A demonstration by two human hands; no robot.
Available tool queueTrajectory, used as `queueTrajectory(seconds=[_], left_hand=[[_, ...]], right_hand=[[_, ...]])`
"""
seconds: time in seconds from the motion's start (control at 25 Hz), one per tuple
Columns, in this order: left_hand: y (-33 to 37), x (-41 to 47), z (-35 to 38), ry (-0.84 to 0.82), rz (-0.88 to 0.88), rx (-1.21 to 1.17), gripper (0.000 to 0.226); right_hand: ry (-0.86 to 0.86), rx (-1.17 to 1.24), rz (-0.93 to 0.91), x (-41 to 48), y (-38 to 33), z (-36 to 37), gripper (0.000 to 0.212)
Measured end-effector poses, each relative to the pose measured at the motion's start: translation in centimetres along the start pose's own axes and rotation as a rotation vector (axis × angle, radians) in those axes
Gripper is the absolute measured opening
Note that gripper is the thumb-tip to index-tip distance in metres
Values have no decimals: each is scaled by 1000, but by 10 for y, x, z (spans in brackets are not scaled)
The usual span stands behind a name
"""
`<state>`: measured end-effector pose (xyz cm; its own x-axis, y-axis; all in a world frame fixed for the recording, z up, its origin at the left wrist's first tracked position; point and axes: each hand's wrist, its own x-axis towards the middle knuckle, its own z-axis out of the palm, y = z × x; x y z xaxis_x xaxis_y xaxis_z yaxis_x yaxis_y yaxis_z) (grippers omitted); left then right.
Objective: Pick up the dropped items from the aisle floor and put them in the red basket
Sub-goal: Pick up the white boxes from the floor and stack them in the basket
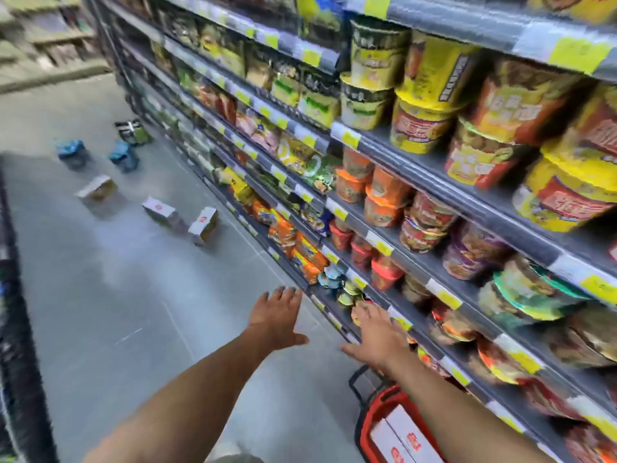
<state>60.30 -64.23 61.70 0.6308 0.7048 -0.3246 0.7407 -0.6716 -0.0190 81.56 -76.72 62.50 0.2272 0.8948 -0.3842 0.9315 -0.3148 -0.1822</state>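
Observation:
Several dropped items lie on the grey aisle floor ahead: three white boxes, two blue packs and a dark green pack farther off. The red basket stands on the floor at the bottom right, beneath my right forearm, with white boxes inside. My left hand and my right hand are both stretched forward, fingers spread, holding nothing. Both are well short of the floor items.
Tall shelves packed with instant noodle cups and bags run along the right side. A dark shelf edge borders the left. More shelving closes the aisle's far end.

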Motion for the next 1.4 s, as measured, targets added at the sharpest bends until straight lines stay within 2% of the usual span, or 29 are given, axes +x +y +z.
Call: queueTrajectory(seconds=[0.32,0.52,0.84,1.04,1.4], left_hand=[[-225,-70,34,-13,-309,-104,115],[-312,-87,41,-2,-421,-139,113],[-401,-32,38,-17,-495,-193,116],[-470,35,19,-43,-563,-206,114],[-580,164,-33,-12,-570,-234,107]], right_hand=[[7,-57,-262,108,-218,-1,93],[5,-68,-366,162,-310,-11,92],[23,-132,-458,278,-375,-32,93],[1,-141,-502,384,-404,-60,93],[-36,-194,-535,558,-466,-123,92]])
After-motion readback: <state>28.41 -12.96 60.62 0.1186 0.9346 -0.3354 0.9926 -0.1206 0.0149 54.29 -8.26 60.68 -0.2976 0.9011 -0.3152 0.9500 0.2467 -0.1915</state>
